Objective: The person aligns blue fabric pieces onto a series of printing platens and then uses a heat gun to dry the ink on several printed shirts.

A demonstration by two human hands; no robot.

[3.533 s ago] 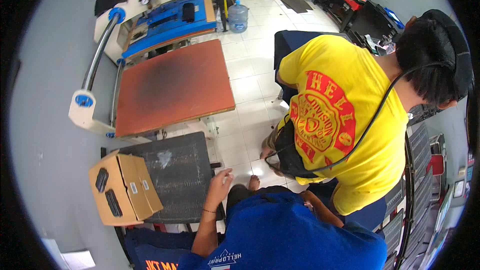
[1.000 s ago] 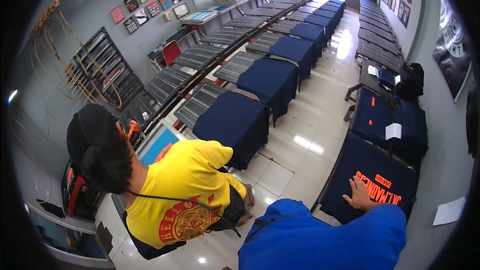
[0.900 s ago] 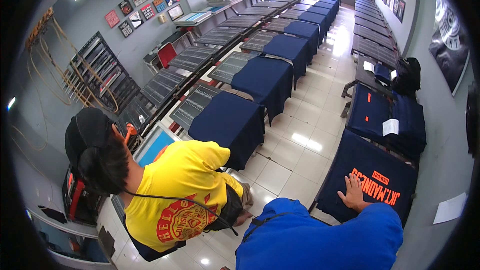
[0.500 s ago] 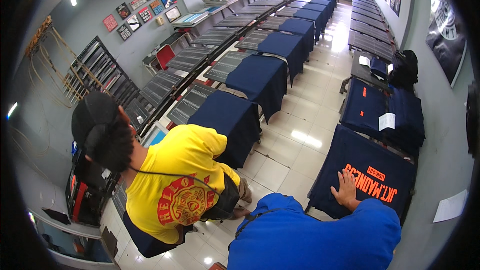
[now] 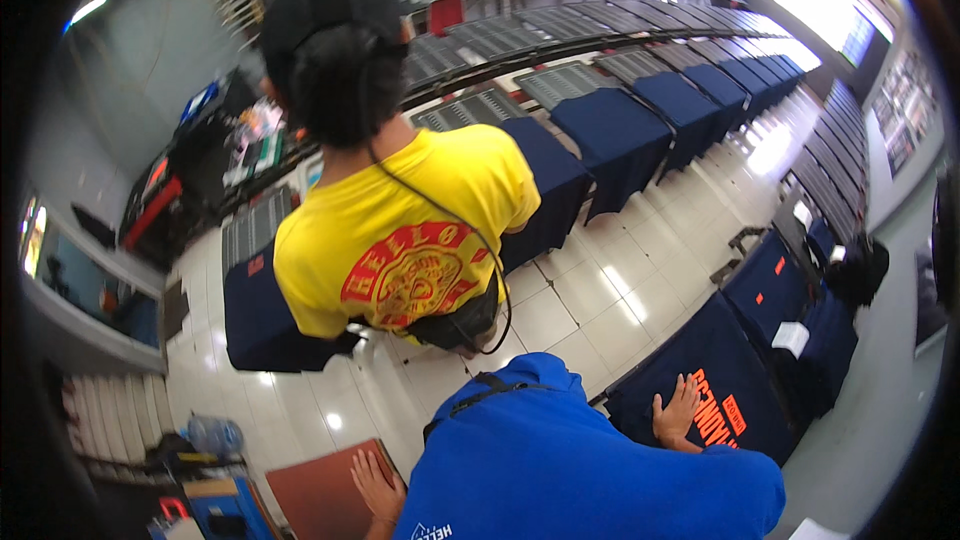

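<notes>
My right hand (image 5: 678, 412) lies palm down with its fingers apart on a dark navy garment (image 5: 650, 380) spread over a board at the right. Orange printed lettering (image 5: 712, 420) is on that cloth, just beside my fingers. My left hand (image 5: 376, 485) rests on the right part of a reddish-brown flat panel (image 5: 310, 495) near the lower edge, fingers stretched out. Neither hand holds anything. My blue shirt (image 5: 570, 450) fills the space between the two hands and hides part of both forearms.
A co-worker in a yellow shirt (image 5: 410, 230) stands just ahead with their back turned, hands hidden. Navy garments (image 5: 610, 130) drape a long row of boards beyond. More navy cloth (image 5: 765, 275) lies past my right hand. A water jug (image 5: 215, 435) stands at lower left.
The view has swung to the left. My left hand and the brown panel have come into sight. My right hand stays on the printed garment. The co-worker stands more upright.
</notes>
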